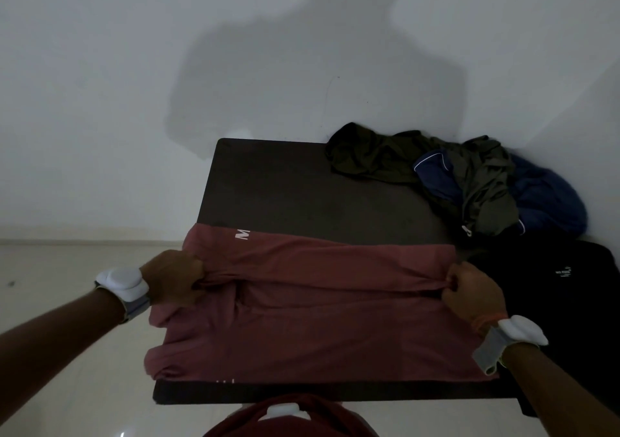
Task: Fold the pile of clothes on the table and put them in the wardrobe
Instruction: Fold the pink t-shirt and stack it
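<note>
A dusty-red shirt (318, 332) lies spread across the near half of the dark table (285, 188), with white lettering at its far left edge. My left hand (174, 277) grips a bunched fold at the shirt's left side. At the right side my right hand (473, 294) pinches the same fold line. Between the two hands the cloth is creased along its width. A heap of unfolded clothes (466, 181), olive green and dark blue, sits at the table's far right corner.
A black garment (567, 285) with a small white print lies at the table's right edge, beside my right hand. A pale wall stands right behind the table, carrying a person's shadow. Light floor shows to the left. No wardrobe is in view.
</note>
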A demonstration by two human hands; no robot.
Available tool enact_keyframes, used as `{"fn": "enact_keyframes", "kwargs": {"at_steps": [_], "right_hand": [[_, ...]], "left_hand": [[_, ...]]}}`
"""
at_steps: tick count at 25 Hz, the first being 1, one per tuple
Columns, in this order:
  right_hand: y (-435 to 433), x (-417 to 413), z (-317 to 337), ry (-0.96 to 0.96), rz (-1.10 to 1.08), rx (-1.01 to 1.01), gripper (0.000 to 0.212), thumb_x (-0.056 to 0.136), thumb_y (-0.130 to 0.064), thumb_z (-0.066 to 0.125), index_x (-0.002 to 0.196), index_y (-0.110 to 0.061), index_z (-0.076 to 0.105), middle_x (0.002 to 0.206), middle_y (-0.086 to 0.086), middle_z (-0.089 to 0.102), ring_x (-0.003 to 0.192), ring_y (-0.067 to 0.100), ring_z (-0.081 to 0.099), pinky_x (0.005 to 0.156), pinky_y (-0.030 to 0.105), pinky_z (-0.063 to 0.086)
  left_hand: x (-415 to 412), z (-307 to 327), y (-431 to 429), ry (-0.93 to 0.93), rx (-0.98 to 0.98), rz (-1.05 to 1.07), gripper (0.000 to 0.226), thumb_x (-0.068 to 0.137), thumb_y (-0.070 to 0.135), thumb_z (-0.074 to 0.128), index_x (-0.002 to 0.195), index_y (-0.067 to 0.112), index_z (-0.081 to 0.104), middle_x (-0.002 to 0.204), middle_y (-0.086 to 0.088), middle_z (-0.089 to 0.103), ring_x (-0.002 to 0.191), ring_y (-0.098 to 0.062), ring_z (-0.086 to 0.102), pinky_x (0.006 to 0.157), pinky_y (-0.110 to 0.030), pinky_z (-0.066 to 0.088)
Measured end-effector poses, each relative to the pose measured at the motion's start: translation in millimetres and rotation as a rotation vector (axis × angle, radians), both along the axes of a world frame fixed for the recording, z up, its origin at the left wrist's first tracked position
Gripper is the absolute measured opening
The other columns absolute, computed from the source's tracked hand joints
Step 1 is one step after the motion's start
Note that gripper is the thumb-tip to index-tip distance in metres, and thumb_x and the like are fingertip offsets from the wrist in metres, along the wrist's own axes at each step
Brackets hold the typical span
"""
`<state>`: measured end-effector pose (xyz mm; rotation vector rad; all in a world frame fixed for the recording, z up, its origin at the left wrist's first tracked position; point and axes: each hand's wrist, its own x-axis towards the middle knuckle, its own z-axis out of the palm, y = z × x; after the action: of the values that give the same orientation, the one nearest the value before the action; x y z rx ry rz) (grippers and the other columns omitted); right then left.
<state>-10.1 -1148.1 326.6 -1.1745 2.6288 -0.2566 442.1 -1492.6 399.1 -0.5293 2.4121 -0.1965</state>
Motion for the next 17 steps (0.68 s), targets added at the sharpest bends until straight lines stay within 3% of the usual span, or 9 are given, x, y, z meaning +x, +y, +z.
{"fn": "enact_keyframes", "kwargs": {"at_steps": [2, 5, 8, 10, 14, 17], "right_hand": [[0.2, -1.9, 2.8, 0.005, -0.022, -0.027, 0.021, 0.071, -0.011, 0.077, 0.074, -0.016, 0.056, 0.079, 0.002, 0.051, 0.068, 0.026, 0.052, 0.061, 0.034, 0.040], [-0.8, -3.2, 6.4, -0.006, -0.129, -0.135, 0.017, 0.076, -0.006, 0.072, 0.081, -0.014, 0.058, 0.083, 0.002, 0.051, 0.071, 0.024, 0.050, 0.064, 0.033, 0.036], [-2.1, -6.2, 8.0, -0.054, -0.170, -0.130, 0.017, 0.078, -0.009, 0.072, 0.082, -0.018, 0.058, 0.082, -0.001, 0.053, 0.074, 0.023, 0.053, 0.066, 0.032, 0.037], [-3.4, -5.9, 9.5, -0.118, -0.132, -0.071, 0.017, 0.078, -0.019, 0.075, 0.080, -0.025, 0.059, 0.081, -0.006, 0.055, 0.076, 0.021, 0.057, 0.067, 0.032, 0.041], [-9.2, -0.4, 14.2, -0.122, 0.074, -0.231, 0.013, 0.082, -0.023, 0.071, 0.088, -0.027, 0.060, 0.088, -0.012, 0.053, 0.076, 0.011, 0.054, 0.070, 0.030, 0.042], [-25.1, -3.9, 12.9, -0.034, 0.092, -0.378, 0.008, 0.085, -0.018, 0.063, 0.094, -0.015, 0.064, 0.090, -0.004, 0.053, 0.077, 0.017, 0.054, 0.069, 0.031, 0.045]], "left_hand": [[-2.2, -2.9, -1.2, -0.041, 0.060, 0.021, 0.035, 0.094, 0.054, 0.049, 0.085, 0.022, 0.059, 0.101, 0.002, 0.068, 0.100, -0.019, 0.067, 0.081, -0.025, 0.046], [-3.4, -1.2, -6.0, -0.006, 0.124, 0.128, 0.040, 0.089, 0.053, 0.055, 0.066, 0.026, 0.037, 0.071, 0.010, 0.050, 0.081, -0.014, 0.062, 0.074, -0.022, 0.045], [-2.8, -1.3, -17.5, 0.080, 0.214, 0.242, 0.041, 0.084, 0.057, 0.061, 0.072, 0.019, 0.053, 0.078, 0.006, 0.063, 0.073, -0.012, 0.062, 0.071, -0.022, 0.048], [-3.6, -3.7, -15.8, 0.071, 0.300, 0.279, 0.049, 0.084, 0.064, 0.061, 0.067, 0.020, 0.047, 0.067, 0.008, 0.055, 0.058, -0.005, 0.052, 0.062, -0.023, 0.045], [-10.9, -10.4, -19.1, 0.263, 0.349, 0.333, 0.078, 0.079, 0.090, 0.040, 0.070, 0.013, 0.052, 0.062, 0.003, 0.057, 0.055, -0.008, 0.051, 0.061, -0.028, 0.047], [-15.8, -21.2, -32.3, 0.492, 0.298, 0.384, 0.052, 0.091, 0.072, 0.040, 0.094, 0.024, 0.062, 0.079, 0.011, 0.060, 0.072, -0.011, 0.060, 0.068, -0.028, 0.048]]}}
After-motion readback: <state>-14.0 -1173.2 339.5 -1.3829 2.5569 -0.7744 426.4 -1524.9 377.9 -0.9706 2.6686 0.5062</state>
